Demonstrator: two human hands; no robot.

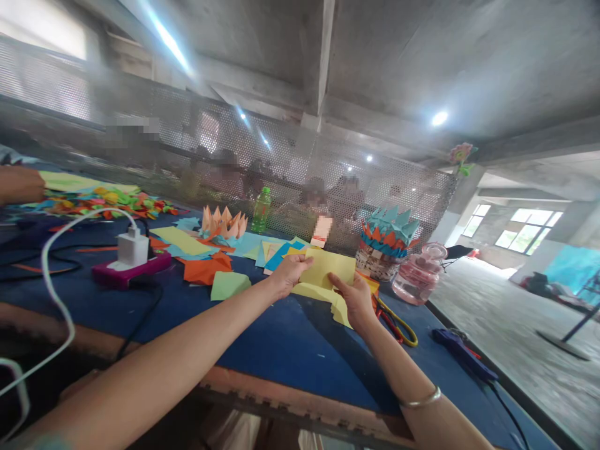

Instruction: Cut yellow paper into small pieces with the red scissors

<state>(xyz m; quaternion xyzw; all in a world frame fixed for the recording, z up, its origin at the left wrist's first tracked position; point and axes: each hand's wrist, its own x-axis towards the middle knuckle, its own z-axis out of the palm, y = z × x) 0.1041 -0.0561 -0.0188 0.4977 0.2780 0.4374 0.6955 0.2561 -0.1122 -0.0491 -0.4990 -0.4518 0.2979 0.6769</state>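
L hand (288,274) is gripping the left end of a folded yellow sheet (328,269), fingers closed over its edge. R hand (354,303) is pinching the lower right end. Sheet is sitting btwn both hands, just above the blue worktop (300,344), long axis running roughly L–R w/ a slight tilt, R end lower. R hand is nearest the scissors (398,328), yellow handles just beside it. A paper crown (387,231) on a woven basket (374,264) is standing beyond, next to a pink glass jar (419,275). Orange and green paper scraps (206,270) are lying left of L hand; a co-worker's hand (21,185) is resting well off to the left.
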